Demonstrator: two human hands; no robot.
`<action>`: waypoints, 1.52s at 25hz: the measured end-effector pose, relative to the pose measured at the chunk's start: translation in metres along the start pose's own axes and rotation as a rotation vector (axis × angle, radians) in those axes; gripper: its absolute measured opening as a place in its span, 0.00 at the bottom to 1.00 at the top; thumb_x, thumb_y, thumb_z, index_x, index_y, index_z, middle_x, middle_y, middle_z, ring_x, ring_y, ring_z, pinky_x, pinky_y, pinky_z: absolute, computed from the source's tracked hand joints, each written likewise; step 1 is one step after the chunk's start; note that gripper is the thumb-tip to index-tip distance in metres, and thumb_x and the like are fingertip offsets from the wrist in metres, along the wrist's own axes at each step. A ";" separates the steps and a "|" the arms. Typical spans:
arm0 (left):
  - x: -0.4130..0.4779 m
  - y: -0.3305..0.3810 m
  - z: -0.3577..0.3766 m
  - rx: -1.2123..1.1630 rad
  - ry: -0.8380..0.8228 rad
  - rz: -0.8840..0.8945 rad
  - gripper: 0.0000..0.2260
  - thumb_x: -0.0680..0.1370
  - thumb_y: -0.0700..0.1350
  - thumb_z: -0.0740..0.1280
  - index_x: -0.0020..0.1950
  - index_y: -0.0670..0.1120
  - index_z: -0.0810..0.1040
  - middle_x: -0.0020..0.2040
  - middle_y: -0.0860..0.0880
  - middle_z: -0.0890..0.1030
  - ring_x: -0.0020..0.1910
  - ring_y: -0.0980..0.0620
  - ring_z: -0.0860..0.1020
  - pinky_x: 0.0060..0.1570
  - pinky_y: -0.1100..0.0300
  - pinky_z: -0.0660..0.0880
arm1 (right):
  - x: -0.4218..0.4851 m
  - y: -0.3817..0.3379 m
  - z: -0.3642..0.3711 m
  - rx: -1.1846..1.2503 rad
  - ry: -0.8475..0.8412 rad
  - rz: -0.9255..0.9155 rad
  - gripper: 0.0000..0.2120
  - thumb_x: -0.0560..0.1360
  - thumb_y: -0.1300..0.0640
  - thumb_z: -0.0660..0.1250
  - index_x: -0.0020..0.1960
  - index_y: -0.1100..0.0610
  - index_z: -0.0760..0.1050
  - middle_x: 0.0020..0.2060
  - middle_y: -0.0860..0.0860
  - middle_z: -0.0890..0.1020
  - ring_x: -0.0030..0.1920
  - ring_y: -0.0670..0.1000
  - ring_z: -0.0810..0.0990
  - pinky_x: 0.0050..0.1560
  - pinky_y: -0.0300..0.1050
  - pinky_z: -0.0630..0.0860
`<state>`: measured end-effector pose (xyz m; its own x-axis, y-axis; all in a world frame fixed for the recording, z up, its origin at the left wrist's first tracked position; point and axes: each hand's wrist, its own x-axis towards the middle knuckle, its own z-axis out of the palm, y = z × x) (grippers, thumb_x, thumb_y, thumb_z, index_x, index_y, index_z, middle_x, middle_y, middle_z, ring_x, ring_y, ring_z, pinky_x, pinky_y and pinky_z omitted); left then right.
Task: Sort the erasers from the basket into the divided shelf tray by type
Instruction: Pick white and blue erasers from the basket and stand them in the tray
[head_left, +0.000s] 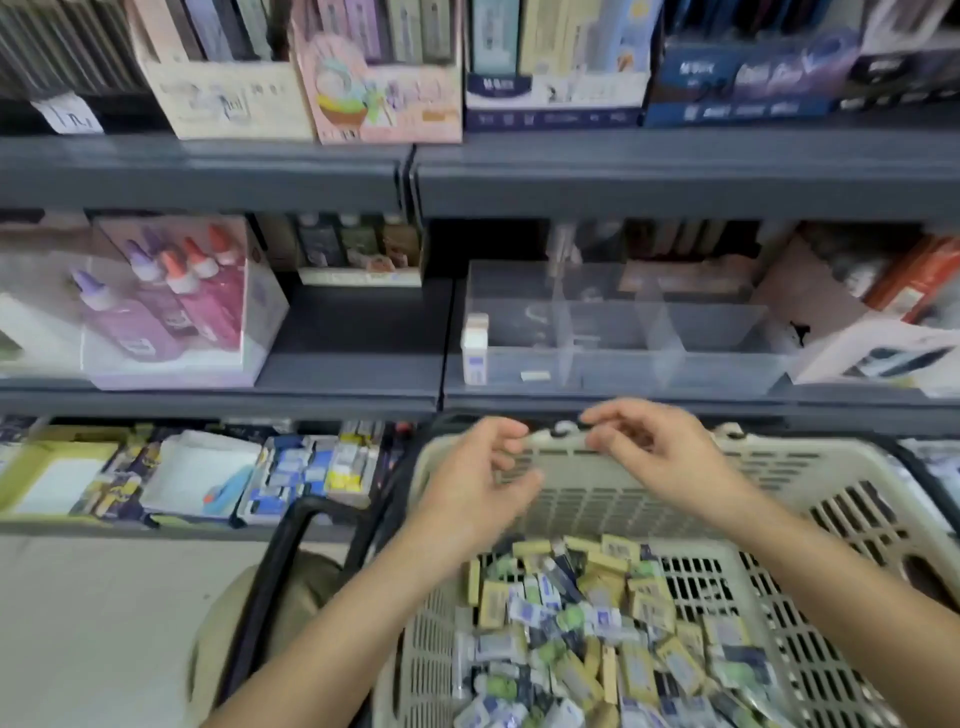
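Observation:
A beige slatted basket (810, 483) in front of me holds a heap of wrapped erasers (597, 623) in yellow, white-blue and green. Both hands hover over the basket's far rim. My left hand (478, 473) has loosely curled fingers with nothing visible in them. My right hand (654, 452) reaches left with relaxed fingers, also with nothing visible in them. On the middle shelf behind stands the clear divided tray (717, 332). A white boxed eraser (475, 348) stands upright in its left compartment, and a small white eraser (535, 375) lies flat near it.
Grey shelves run across the view. Left of the tray stands a clear box of glue bottles (166, 301). Boxes of stationery (311, 473) fill the lower shelf at left. White and orange cartons (883, 322) crowd the tray's right side. The basket's black handle (291, 540) hangs at left.

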<state>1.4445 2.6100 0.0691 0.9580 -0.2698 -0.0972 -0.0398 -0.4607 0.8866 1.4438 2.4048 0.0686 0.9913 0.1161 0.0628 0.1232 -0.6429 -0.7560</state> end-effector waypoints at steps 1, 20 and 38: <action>-0.007 0.000 0.015 0.116 -0.144 -0.046 0.18 0.74 0.46 0.70 0.62 0.53 0.70 0.54 0.58 0.74 0.53 0.58 0.74 0.55 0.66 0.71 | -0.020 0.014 0.002 -0.052 -0.076 0.036 0.11 0.74 0.58 0.67 0.48 0.40 0.76 0.37 0.38 0.82 0.37 0.32 0.77 0.38 0.23 0.69; -0.010 -0.117 0.143 0.353 -0.552 -0.483 0.19 0.75 0.43 0.68 0.66 0.48 0.69 0.60 0.46 0.75 0.54 0.48 0.75 0.55 0.55 0.73 | -0.093 0.132 0.092 -0.522 -0.560 0.310 0.20 0.74 0.48 0.65 0.64 0.50 0.68 0.62 0.52 0.74 0.59 0.54 0.76 0.54 0.49 0.76; -0.001 -0.097 0.130 0.160 -0.556 -0.442 0.12 0.80 0.52 0.59 0.46 0.45 0.74 0.38 0.50 0.73 0.34 0.54 0.71 0.34 0.61 0.70 | -0.075 0.112 0.079 0.118 -0.360 0.382 0.12 0.70 0.59 0.71 0.49 0.51 0.71 0.45 0.48 0.78 0.40 0.48 0.77 0.39 0.40 0.74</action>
<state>1.4107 2.5445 -0.0754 0.6101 -0.3997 -0.6842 0.2361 -0.7326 0.6384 1.3792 2.3835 -0.0720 0.8830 0.1565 -0.4426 -0.2695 -0.6029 -0.7509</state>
